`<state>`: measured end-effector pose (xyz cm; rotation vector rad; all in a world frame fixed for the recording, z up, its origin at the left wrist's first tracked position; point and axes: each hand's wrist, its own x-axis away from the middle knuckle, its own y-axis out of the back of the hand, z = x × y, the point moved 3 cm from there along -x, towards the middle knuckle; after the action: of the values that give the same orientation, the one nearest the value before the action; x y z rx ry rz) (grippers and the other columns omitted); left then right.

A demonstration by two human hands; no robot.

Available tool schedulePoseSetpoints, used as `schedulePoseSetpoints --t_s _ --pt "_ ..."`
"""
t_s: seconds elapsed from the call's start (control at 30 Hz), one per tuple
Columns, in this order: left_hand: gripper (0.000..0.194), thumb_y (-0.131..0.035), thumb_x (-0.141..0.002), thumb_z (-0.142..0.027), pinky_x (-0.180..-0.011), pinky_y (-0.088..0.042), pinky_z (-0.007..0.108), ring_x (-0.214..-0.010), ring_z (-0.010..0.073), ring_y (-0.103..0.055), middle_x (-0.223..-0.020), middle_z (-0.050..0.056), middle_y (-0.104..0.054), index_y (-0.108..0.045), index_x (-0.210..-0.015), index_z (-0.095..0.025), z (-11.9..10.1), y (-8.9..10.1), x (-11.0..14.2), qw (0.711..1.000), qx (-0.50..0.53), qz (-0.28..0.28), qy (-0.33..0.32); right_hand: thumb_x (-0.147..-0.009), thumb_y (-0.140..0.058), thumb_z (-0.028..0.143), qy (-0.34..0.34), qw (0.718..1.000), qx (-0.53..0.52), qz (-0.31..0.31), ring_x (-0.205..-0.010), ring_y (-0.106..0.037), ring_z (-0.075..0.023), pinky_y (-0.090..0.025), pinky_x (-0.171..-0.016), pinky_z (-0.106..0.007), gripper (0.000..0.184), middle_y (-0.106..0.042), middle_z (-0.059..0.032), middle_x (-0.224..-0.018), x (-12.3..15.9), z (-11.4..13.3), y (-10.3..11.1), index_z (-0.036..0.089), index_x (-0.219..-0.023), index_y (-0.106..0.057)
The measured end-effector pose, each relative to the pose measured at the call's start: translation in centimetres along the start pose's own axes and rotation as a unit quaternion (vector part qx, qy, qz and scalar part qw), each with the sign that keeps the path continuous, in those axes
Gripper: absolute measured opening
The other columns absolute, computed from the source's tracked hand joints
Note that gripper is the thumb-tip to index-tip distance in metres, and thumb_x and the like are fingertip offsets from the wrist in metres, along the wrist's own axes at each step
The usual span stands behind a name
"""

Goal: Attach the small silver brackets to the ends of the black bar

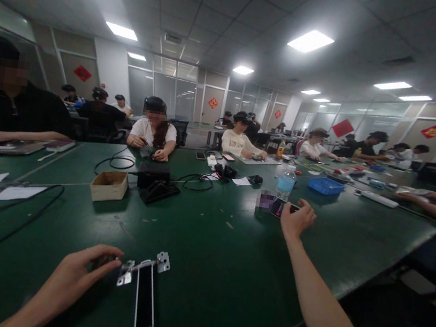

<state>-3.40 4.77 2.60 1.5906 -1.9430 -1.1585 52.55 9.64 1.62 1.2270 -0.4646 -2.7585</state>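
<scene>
My left hand [76, 274] is at the lower left, with thumb and forefinger pinched around something too small to make out. Its fingertips are beside a shiny metal plate [125, 275] with holes. A second such plate [163, 262] lies to the right. Between them, a narrow white-framed piece with a dark face [146, 296] runs toward me, its near end cut off by the frame. Farther off on the right, my right hand [298, 219] grips the right end of a smartphone [278, 207], fingers curled over it. The phone's screen is lit and partly blurred out.
Behind the phone stands a bottle of blue liquid [286, 182], with a blue basket [325, 185] to its right. A cardboard box [108, 186] and a black device [153, 177] with cables are left of centre. Papers [17, 191] lie at left. Several people sit around the green table [205, 249].
</scene>
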Motion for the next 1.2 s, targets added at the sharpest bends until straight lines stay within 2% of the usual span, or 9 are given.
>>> schedulePoseSetpoints --t_s 0.07,0.13,0.2,0.27,0.37,0.43,0.53,0.73,1.2 --pt "0.041 -0.056 -0.074 -0.061 -0.062 -0.053 0.027 -0.07 0.0226 -0.067 -0.078 0.001 -0.073 -0.073 -0.089 -0.027 -0.1 0.0 0.1 1.0 -0.001 0.01 0.002 -0.081 -0.047 0.03 0.109 0.992 -0.04 0.039 -0.11 -0.047 -0.0295 -0.034 -0.096 -0.043 0.037 -0.057 -0.0175 -0.112 1.8 3.7 0.0 0.01 -0.111 -0.053" --pt "0.042 -0.054 -0.074 -0.062 -0.064 -0.053 0.028 -0.073 0.0231 -0.067 -0.081 0.001 -0.074 -0.073 -0.089 -0.027 -0.3 -0.2 0.2 1.0 0.002 0.017 0.007 -0.084 -0.045 0.028 0.231 0.96 -0.109 0.112 -0.101 -0.052 -0.0258 -0.038 -0.091 -0.039 0.03 -0.06 -0.0154 -0.104 4.9 8.0 -0.1 0.011 -0.108 -0.055" --pt "0.043 -0.051 -0.076 -0.061 -0.068 -0.053 0.029 -0.077 0.0235 -0.067 -0.086 0.001 -0.074 -0.072 -0.089 -0.026 -0.5 -0.4 0.3 0.999 0.004 0.034 0.011 -0.085 -0.046 0.024 0.359 0.891 -0.185 0.206 -0.09 -0.055 -0.0222 -0.041 -0.083 -0.036 0.024 -0.063 -0.0119 -0.094 8.9 12.6 0.0 0.013 -0.103 -0.057" --pt "0.044 -0.049 -0.078 -0.061 -0.071 -0.052 0.03 -0.081 0.0238 -0.067 -0.09 0.002 -0.074 -0.072 -0.089 -0.026 -0.7 -0.6 0.3 0.998 0.001 0.058 0.01 -0.086 -0.047 0.021 0.461 0.803 -0.228 0.3 -0.08 -0.056 -0.018 -0.041 -0.076 -0.032 0.016 -0.064 -0.0081 -0.086 13.1 16.8 0.7 0.015 -0.093 -0.06" --pt "0.044 -0.049 -0.078 -0.062 -0.071 -0.052 0.029 -0.083 0.0241 -0.067 -0.09 0.002 -0.074 -0.073 -0.088 -0.026 -0.7 -0.6 0.1 0.997 -0.005 0.078 -0.002 -0.086 -0.051 0.024 0.561 0.682 -0.253 0.395 -0.068 -0.054 -0.0134 -0.038 -0.068 -0.028 0.013 -0.063 -0.0034 -0.075 18.1 21.5 2.4 0.016 -0.083 -0.061" --pt "0.043 -0.051 -0.077 -0.062 -0.072 -0.053 0.029 -0.083 0.024 -0.067 -0.09 0.001 -0.074 -0.073 -0.089 -0.027 -0.7 -0.7 0.0 0.996 -0.004 0.092 -0.01 -0.087 -0.053 0.028 0.585 0.631 -0.259 0.439 -0.065 -0.053 -0.0122 -0.037 -0.068 -0.027 0.016 -0.063 -0.0017 -0.074 19.9 23.2 3.6 0.016 -0.082 -0.061" --pt "0.04 -0.052 -0.077 -0.059 -0.074 -0.053 0.028 -0.084 0.0234 -0.068 -0.091 0.001 -0.074 -0.074 -0.089 -0.027 -0.9 -1.0 -0.1 0.994 0.002 0.11 -0.01 -0.087 -0.055 0.03 0.558 0.615 -0.274 0.485 -0.072 -0.055 -0.0123 -0.038 -0.07 -0.026 0.017 -0.063 -0.0025 -0.08 20.9 23.8 5.0 0.014 -0.088 -0.061" --pt "0.037 -0.052 -0.078 -0.053 -0.076 -0.053 0.031 -0.085 0.0237 -0.068 -0.092 0.002 -0.075 -0.073 -0.091 -0.025 -1.4 -1.8 0.0 0.993 0.002 0.119 -0.007 -0.086 -0.059 0.031 0.501 0.593 -0.293 0.558 -0.084 -0.056 -0.0133 -0.041 -0.079 -0.027 0.019 -0.064 -0.0032 -0.09 21.0 22.1 5.8 0.015 -0.096 -0.061" --pt "0.047 -0.05 -0.076 -0.06 -0.068 -0.052 0.03 -0.077 0.0241 -0.067 -0.085 0.004 -0.074 -0.072 -0.092 -0.022 -2.1 -2.4 0.0 0.995 -0.009 0.092 0.026 -0.086 -0.059 0.021 0.458 0.594 -0.302 0.589 -0.087 -0.055 -0.0135 -0.045 -0.08 -0.027 0.012 -0.062 -0.0051 -0.093 21.4 22.1 5.6 0.013 -0.095 -0.062"
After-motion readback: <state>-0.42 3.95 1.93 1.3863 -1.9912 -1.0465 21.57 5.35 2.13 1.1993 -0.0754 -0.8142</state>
